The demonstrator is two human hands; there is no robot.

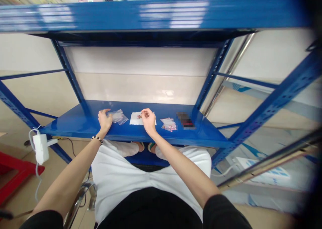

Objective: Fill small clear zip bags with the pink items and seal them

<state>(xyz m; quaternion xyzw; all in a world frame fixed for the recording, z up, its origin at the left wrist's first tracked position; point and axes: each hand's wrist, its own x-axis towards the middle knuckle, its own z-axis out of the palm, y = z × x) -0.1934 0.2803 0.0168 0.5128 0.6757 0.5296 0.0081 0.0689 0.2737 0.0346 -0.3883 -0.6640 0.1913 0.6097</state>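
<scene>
On the blue shelf, my left hand (104,120) has its fingers bent around the left end of several clear plastic bags (119,117). My right hand (149,120) is over a white sheet of paper (135,121), thumb and fingertips pinched together. Small reddish-brown pieces (139,116) lie on the sheet just left of those fingertips. What sits in the pinch is too small to make out. To the right of the sheet is a clear bag (169,124) with small pink and white pieces in it.
A dark, blurred-out rectangular object (185,120) lies at the right of the shelf. A blue upper beam (161,16) crosses above my hands, and uprights stand at both sides. A white power strip (41,148) hangs by the left corner.
</scene>
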